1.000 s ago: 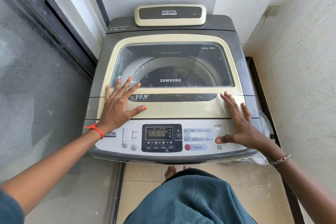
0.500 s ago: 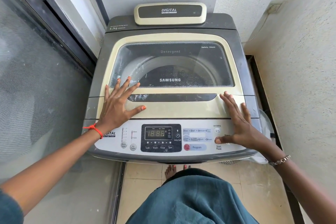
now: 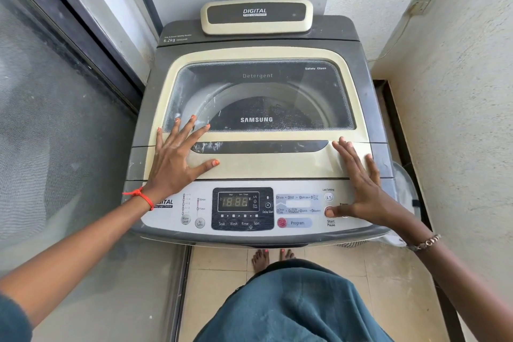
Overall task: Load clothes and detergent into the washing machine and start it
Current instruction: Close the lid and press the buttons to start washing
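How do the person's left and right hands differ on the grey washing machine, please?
The left hand lies on the cream lid; the right hand spans lid and silver control panel, thumb on the Start/Pause button. The left wrist wears an orange thread, the right a beaded bracelet. Both lie open and flat.

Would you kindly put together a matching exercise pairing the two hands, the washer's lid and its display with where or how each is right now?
Column one:
1 left hand
2 right hand
3 lid
4 display

Column two:
A reads 18:88
B closed
C flat on the lid's left front
D fingers on the lid's right front, thumb just above the Start Pause label

Pairs: 1-C; 2-D; 3-B; 4-A
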`<control>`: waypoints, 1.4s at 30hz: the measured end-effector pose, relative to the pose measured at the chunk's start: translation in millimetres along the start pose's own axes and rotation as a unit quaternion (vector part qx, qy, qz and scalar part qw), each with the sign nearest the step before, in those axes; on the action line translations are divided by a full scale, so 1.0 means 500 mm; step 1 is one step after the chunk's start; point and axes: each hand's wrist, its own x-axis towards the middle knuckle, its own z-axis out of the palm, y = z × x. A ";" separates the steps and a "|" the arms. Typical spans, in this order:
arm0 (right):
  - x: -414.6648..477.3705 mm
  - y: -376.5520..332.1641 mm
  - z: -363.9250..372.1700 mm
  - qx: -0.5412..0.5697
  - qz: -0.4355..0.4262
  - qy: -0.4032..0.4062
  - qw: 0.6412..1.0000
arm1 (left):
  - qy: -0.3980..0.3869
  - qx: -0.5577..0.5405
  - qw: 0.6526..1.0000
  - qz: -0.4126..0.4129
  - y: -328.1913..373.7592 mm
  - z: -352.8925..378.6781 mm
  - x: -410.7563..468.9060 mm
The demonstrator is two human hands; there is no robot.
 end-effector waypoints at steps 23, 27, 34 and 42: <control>-0.001 0.014 -0.016 0.001 -0.023 -0.043 0.999 | -0.002 0.004 1.000 -0.002 0.003 -0.001 0.000; 0.004 0.025 -0.040 -0.003 -0.030 -0.104 0.994 | -0.002 0.002 1.000 -0.002 0.004 -0.001 0.001; 0.011 0.027 -0.048 -0.025 -0.023 -0.155 0.987 | -0.004 0.004 1.000 -0.003 0.002 0.000 0.000; 0.012 0.031 -0.043 -0.018 -0.023 -0.144 0.989 | -0.008 0.005 1.000 -0.005 0.004 -0.004 0.001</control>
